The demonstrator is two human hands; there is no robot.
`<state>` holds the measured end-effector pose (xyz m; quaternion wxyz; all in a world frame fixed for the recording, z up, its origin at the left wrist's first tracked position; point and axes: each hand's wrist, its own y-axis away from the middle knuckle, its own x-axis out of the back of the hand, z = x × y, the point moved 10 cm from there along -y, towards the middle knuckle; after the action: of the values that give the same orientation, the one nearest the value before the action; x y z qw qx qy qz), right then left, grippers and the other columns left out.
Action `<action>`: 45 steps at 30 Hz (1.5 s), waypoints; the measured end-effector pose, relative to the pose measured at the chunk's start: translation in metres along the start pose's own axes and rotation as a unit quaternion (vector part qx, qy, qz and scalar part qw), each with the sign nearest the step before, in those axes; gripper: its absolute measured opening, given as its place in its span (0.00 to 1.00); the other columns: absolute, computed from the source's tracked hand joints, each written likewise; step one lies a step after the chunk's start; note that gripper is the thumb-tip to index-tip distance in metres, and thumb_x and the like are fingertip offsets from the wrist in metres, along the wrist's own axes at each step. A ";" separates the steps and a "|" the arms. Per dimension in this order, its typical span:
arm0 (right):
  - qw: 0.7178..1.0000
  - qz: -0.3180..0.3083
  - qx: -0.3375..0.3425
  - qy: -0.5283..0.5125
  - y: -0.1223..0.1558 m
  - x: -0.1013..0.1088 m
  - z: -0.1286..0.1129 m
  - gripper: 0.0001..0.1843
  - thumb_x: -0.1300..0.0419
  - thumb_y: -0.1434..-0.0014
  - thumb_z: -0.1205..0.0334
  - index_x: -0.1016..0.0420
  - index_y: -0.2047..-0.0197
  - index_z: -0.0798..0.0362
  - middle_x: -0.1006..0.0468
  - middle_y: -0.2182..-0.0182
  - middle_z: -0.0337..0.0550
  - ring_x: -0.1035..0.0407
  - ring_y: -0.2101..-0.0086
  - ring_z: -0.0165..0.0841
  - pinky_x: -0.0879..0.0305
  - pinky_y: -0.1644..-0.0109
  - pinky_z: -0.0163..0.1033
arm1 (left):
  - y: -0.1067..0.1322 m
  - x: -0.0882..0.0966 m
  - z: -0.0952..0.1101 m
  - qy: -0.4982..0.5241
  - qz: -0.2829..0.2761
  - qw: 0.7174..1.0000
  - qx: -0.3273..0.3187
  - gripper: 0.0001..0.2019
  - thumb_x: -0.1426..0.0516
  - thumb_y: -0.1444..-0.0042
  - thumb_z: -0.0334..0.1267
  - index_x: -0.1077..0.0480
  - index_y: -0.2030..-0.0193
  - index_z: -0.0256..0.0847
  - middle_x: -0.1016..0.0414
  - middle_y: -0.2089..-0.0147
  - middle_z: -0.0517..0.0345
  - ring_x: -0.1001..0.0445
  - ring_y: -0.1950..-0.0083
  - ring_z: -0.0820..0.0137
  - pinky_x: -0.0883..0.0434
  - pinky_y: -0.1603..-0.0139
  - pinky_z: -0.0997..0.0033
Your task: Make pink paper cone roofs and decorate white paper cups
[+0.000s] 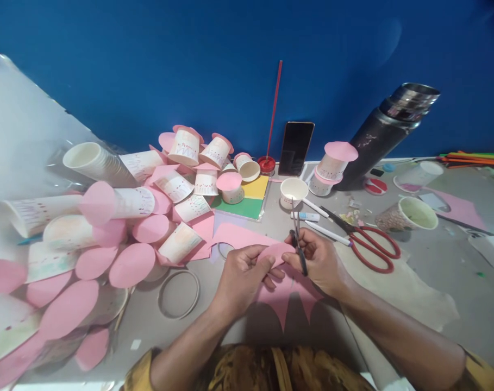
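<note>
Between thumb and fingers, my left hand (247, 274) grips a rounded piece of pink paper (276, 254). My right hand (318, 260) has its fingers in the handles of small black-handled scissors (299, 247), whose blades point up and away from me. The right fingertips also touch the pink paper's edge. Beneath both hands lies a pink paper offcut (287, 301) with pointed, curved edges. A decorated white paper cup (293, 193) stands just beyond the scissors. Larger red-handled scissors (373, 247) lie to the right of my right hand.
Many decorated paper cups with pink discs (132, 266) pile up at left. A tape ring (179, 293) lies near my left forearm. At the back are a phone (296, 147), a red stick in a round base (266, 165) and a dark flask (377, 136). A patterned cup (407, 214) stands right.
</note>
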<state>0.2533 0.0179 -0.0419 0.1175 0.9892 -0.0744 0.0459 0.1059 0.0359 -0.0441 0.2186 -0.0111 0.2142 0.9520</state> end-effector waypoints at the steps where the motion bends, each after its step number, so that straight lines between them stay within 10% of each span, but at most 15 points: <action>1: 1.000 0.000 -0.001 -0.002 0.000 0.000 0.000 0.18 0.28 0.55 0.54 0.28 0.65 0.52 0.32 0.80 0.31 0.39 0.78 0.27 0.42 0.75 0.32 | 0.000 0.000 -0.001 0.000 0.000 1.000 0.001 0.12 0.37 0.46 0.41 0.21 0.65 0.31 0.16 0.72 0.47 0.22 0.77 0.68 0.25 0.74 0.72; 45: 0.998 -0.043 -0.032 -0.040 0.001 -0.002 0.020 0.16 0.27 0.54 0.59 0.29 0.66 0.52 0.33 0.80 0.28 0.43 0.78 0.25 0.45 0.75 0.31 | -0.004 -0.005 -0.018 0.060 -0.024 0.996 0.069 0.14 0.32 0.54 0.43 0.25 0.74 0.32 0.21 0.77 0.49 0.24 0.81 0.68 0.29 0.82 0.74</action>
<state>0.2525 0.0129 -0.0613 0.1476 0.9883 -0.0379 -0.0008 0.1105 0.0297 -0.0618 0.2280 -0.0579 0.2921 0.9270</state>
